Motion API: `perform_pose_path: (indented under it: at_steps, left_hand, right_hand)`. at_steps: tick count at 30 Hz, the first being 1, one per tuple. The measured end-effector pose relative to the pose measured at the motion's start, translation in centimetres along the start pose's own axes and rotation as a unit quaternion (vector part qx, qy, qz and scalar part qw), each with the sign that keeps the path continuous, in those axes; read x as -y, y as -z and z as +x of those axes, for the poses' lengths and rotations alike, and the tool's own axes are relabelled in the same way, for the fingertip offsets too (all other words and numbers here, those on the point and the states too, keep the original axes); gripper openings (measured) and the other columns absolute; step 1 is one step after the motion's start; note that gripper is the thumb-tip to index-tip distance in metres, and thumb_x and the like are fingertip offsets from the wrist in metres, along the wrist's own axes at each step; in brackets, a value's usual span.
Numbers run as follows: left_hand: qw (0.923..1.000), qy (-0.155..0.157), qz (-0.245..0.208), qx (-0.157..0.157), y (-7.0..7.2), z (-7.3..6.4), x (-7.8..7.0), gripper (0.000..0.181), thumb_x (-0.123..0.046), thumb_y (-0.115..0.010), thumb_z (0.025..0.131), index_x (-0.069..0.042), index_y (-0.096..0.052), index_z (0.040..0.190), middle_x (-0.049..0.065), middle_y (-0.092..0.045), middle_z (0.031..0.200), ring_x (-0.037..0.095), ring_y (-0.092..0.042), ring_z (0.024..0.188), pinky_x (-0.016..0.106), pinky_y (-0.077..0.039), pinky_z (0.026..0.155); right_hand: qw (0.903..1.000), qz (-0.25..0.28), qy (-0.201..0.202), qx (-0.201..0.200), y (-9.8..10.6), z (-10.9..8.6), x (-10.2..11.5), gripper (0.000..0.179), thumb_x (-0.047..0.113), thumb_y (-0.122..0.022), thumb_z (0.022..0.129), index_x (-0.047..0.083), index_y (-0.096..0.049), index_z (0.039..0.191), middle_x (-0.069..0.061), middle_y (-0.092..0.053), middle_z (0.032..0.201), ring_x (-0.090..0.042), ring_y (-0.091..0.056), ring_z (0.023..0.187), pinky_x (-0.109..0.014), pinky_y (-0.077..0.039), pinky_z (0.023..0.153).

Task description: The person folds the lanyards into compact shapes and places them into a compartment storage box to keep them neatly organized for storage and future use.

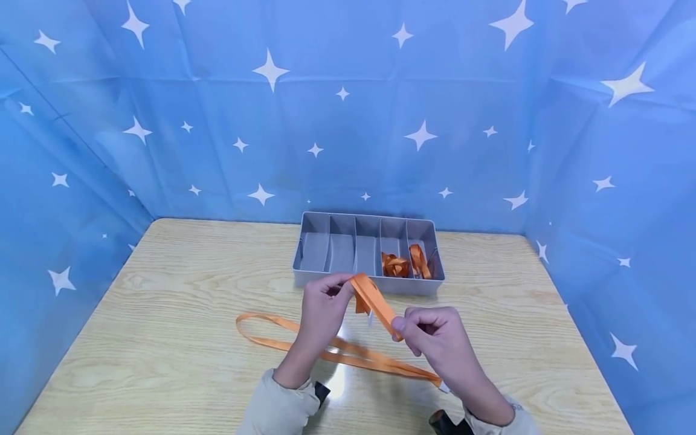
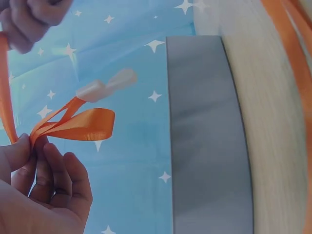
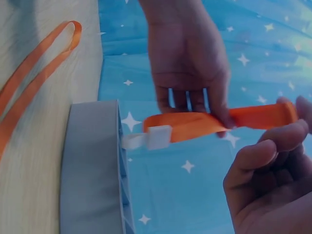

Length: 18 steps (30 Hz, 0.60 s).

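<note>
Between both hands an orange lanyard is stretched, gathered into folded layers. My left hand pinches its upper end between thumb and fingers. The lower right end is gripped by the thumb and fingers of my right hand. In the left wrist view a short loop of the ribbon sticks out past the left fingers, and a white plastic clip hangs there. The right wrist view shows the same white clip beside the folded ribbon. A second orange lanyard lies spread out on the table beneath the hands.
Behind the hands stands a grey divided tray with several compartments. Its two rightmost compartments hold bundled orange lanyards. The wooden table reaches back to a blue curtain with white stars, which encloses the sides too.
</note>
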<state>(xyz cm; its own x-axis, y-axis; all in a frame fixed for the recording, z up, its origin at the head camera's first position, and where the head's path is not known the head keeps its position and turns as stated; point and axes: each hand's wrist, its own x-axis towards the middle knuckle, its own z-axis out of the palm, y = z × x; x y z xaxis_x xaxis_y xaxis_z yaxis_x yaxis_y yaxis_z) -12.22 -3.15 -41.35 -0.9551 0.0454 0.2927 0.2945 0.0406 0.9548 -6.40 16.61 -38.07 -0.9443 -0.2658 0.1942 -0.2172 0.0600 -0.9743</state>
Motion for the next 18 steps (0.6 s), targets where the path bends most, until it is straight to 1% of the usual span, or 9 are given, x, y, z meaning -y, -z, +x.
perform_pose_path:
  at_steps: [3, 5, 8, 11, 13, 15, 18]
  left_hand:
    - [0.9999, 0.003, -0.01, 0.0, 0.1, 0.2, -0.4, 0.015, -0.009, -0.066, 0.096, 0.001, -0.077, 0.1, 0.012, -0.075, 0.085, 0.016, -0.063, 0.066, 0.024, -0.051, 0.06]
    - [0.9999, 0.005, -0.013, 0.001, 0.1, 0.2, -0.7, 0.016, -0.01, -0.066, 0.096, 0.001, -0.077, 0.101, 0.012, -0.075, 0.086, 0.018, -0.066, 0.068, 0.025, -0.054, 0.063]
    - [0.9997, 0.01, -0.02, 0.005, 0.1, 0.3, -1.1, 0.017, -0.008, -0.065, 0.097, 0.002, -0.076, 0.103, 0.013, -0.075, 0.09, 0.017, -0.068, 0.072, 0.026, -0.057, 0.068]
    - [0.9994, 0.019, -0.028, 0.005, 0.1, 0.3, -1.3, 0.017, -0.006, -0.063, 0.097, 0.003, -0.075, 0.105, 0.015, -0.074, 0.092, 0.015, -0.067, 0.073, 0.028, -0.058, 0.069]
    - [0.999, 0.022, -0.039, 0.004, 0.0, 0.3, -1.4, 0.017, -0.004, -0.063, 0.097, 0.004, -0.074, 0.106, 0.016, -0.074, 0.092, 0.014, -0.067, 0.072, 0.033, -0.059, 0.07]
    - [0.9987, 0.023, -0.046, 0.004, -0.1, 0.3, -1.5, 0.017, -0.004, -0.064, 0.096, 0.005, -0.074, 0.106, 0.017, -0.073, 0.092, 0.013, -0.067, 0.071, 0.035, -0.059, 0.069]
    - [0.9982, 0.021, -0.056, 0.006, -0.1, 0.3, -1.7, 0.017, -0.003, -0.064, 0.096, 0.006, -0.073, 0.107, 0.018, -0.073, 0.092, 0.013, -0.067, 0.071, 0.036, -0.06, 0.068]
  right_hand:
    - [0.9998, -0.007, -0.006, -0.015, -0.1, -0.1, -0.4, 0.023, 0.001, -0.062, 0.096, 0.003, -0.07, 0.075, -0.006, -0.049, 0.063, -0.02, -0.041, 0.056, -0.03, -0.039, 0.051]
    - [0.9994, -0.016, -0.008, -0.029, -0.3, -0.1, -0.6, 0.02, 0.001, -0.064, 0.095, 0.004, -0.072, 0.077, -0.005, -0.054, 0.07, -0.019, -0.047, 0.064, -0.028, -0.045, 0.058]
    - [0.9985, -0.026, -0.016, -0.045, -0.4, -0.1, -0.7, 0.018, 0.002, -0.066, 0.094, 0.004, -0.074, 0.078, -0.009, -0.06, 0.084, -0.019, -0.055, 0.082, -0.029, -0.052, 0.073]
    - [0.9973, -0.034, -0.034, -0.056, -0.5, -0.1, -0.9, 0.017, 0.004, -0.067, 0.094, 0.002, -0.076, 0.081, -0.012, -0.064, 0.092, -0.02, -0.058, 0.091, -0.031, -0.054, 0.078]
    - [0.9971, -0.03, -0.042, -0.056, -0.5, 0.0, -1.2, 0.015, 0.005, -0.067, 0.094, 0.001, -0.077, 0.083, -0.012, -0.066, 0.095, -0.021, -0.061, 0.092, -0.032, -0.056, 0.078]
    - [0.997, -0.023, -0.045, -0.058, -0.5, 0.0, -1.3, 0.014, 0.004, -0.067, 0.094, -0.001, -0.077, 0.085, -0.011, -0.068, 0.093, -0.021, -0.062, 0.089, -0.033, -0.056, 0.077]
    - [0.9967, -0.014, -0.039, -0.069, -0.6, 0.0, -1.5, 0.011, 0.001, -0.069, 0.092, -0.004, -0.076, 0.087, -0.01, -0.069, 0.089, -0.021, -0.063, 0.083, -0.031, -0.056, 0.074]
